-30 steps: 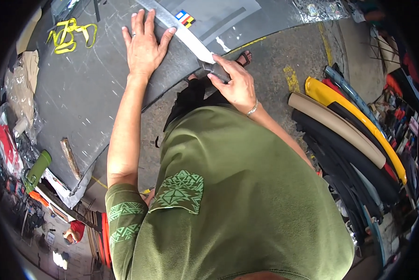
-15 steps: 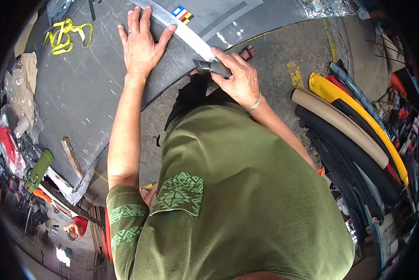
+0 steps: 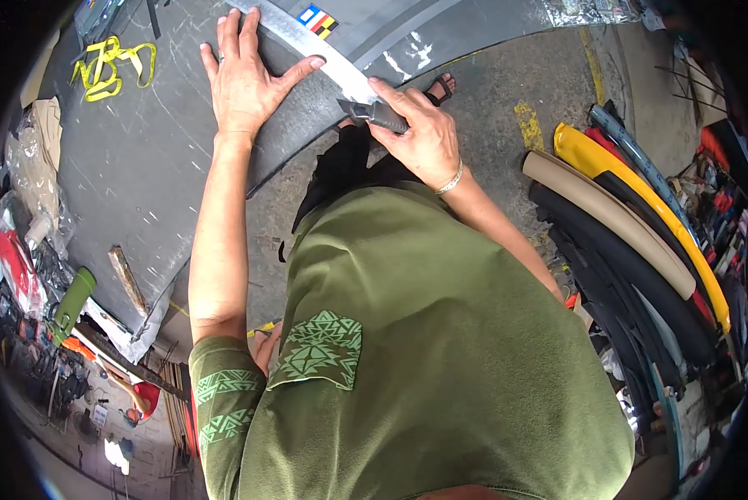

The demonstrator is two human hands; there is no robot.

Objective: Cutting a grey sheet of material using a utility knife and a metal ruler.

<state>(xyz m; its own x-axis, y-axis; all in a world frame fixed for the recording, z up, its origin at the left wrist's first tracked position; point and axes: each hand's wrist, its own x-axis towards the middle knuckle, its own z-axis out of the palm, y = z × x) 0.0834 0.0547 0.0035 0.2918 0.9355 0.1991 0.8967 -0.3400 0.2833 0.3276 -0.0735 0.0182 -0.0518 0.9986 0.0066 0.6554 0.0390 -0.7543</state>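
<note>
A long pale straightedge (image 3: 334, 67) runs at a slant across the dark grey tabletop (image 3: 141, 158), down to its near edge. My left hand (image 3: 247, 96) lies spread beside it, fingertips and thumb pressing on the strip. My right hand (image 3: 424, 137) is closed around the dark handle of a utility knife (image 3: 384, 117), index finger stretched along the straightedge's near end. The knife's head points left, just past the table edge. Whether its blade touches anything is unclear.
Yellow webbing (image 3: 112, 67) and a small multicoloured flag patch (image 3: 318, 20) lie on the table. A stick (image 3: 127, 279) rests near its left edge. Rolls of material, one of them yellow (image 3: 640, 200), lean at the right. A person in red (image 3: 147, 398) is in the lower-left background.
The whole view has shifted slightly. My left thumb reaches farther over the straightedge. My right hand still holds the knife near the strip's end, almost in the same place.
</note>
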